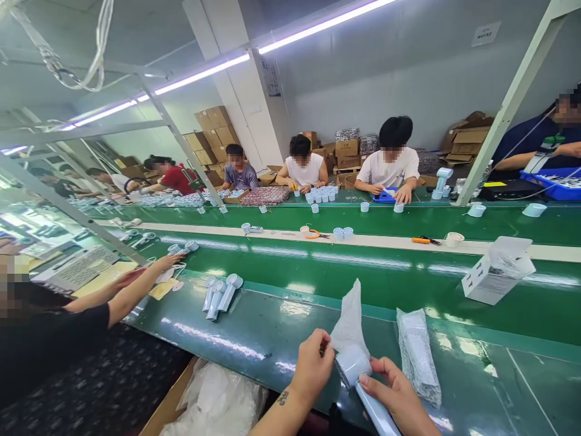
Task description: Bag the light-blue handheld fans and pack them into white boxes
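Blue handheld device (353, 367) is held between the person's two hands, low over the near green bench (276, 321), its round head toward the left and its handle slanting down to the right.

At far left, a co-worker's hands (149, 272) reach across the bench, fingers spread, close to two pale blue units (181, 248). Beside them lie a printed sheet (86, 269) and a yellow paper (163, 289). Three more blue units (220, 297) lie together on the bench, and below its edge a cardboard box (177, 406) holds loose clear plastic (213, 402).

The left hand (313, 366), with a small tattoo (284, 397) on its wrist, has its fingers curled and pressed together, pinching a clear plastic bag (348, 321) against the device's head. The bag stands up from there, crumpled. The right hand (393, 393) wraps the device near its neck, fingers pressed together, and the fingertips (374, 366) touch the head.

Just right of that hand lies a silvery packet (417, 357), and farther right a white carton (497, 270) tilts on the bench. Beyond, across a white strip, other people work at a second bench.
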A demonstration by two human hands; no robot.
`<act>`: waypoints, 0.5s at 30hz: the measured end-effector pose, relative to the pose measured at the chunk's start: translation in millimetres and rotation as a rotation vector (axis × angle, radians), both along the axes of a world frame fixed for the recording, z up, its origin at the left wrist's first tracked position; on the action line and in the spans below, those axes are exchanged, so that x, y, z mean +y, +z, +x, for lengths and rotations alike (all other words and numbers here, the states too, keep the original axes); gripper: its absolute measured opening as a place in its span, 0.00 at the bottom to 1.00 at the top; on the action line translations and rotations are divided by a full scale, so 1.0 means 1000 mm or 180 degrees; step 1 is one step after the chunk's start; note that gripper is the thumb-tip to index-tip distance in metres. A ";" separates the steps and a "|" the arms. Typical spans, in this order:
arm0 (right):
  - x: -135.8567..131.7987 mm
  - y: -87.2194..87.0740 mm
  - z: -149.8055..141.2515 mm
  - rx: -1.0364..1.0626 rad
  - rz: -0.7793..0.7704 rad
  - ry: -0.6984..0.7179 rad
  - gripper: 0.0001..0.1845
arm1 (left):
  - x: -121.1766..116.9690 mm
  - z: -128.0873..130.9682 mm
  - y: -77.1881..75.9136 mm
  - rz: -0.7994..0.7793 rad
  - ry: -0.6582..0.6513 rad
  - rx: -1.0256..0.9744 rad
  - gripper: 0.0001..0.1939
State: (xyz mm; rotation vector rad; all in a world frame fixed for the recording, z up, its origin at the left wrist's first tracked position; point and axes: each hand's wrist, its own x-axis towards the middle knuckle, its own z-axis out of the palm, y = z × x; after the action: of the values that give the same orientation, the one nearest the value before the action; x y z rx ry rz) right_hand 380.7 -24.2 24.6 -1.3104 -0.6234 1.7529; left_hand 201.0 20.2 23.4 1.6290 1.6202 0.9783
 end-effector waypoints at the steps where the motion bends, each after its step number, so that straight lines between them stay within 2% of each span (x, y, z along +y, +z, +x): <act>1: 0.000 0.000 0.001 0.0116 -0.0070 0.0011 0.31 | 0.003 0.009 0.001 -0.0523 0.0178 -0.0650 0.01; 3: 0.000 -0.004 0.003 0.0495 -0.0259 0.0073 0.30 | 0.009 0.027 0.005 -0.1168 0.0443 -0.1705 0.05; 4: 0.000 -0.007 0.004 0.0725 -0.0349 0.0081 0.29 | 0.011 0.034 0.006 -0.1309 0.0528 -0.1988 0.07; 6: 0.001 -0.015 0.008 0.1087 -0.0504 0.0018 0.28 | 0.014 0.044 0.006 -0.1348 0.0595 -0.2076 0.08; 8: 0.003 -0.023 0.014 0.1219 -0.0599 -0.0069 0.28 | 0.012 0.045 0.004 -0.1157 0.0510 -0.1643 0.06; 10: 0.007 -0.030 0.024 0.1206 -0.0718 -0.0129 0.27 | 0.004 0.041 0.000 -0.0769 0.0111 -0.0694 0.03; 13: 0.010 -0.038 0.039 0.1177 -0.0895 -0.0035 0.28 | -0.013 0.036 0.000 -0.0476 -0.0568 0.0804 0.13; 15: 0.010 -0.043 0.048 0.1133 -0.0906 0.0190 0.28 | -0.023 0.039 0.004 -0.0720 -0.0545 0.1005 0.17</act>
State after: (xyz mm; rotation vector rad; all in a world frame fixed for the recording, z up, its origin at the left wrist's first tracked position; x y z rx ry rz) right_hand 428.2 -13.8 -18.2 -1.1288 -0.2195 2.1173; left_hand 240.4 -3.1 27.4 1.7920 1.6879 0.4492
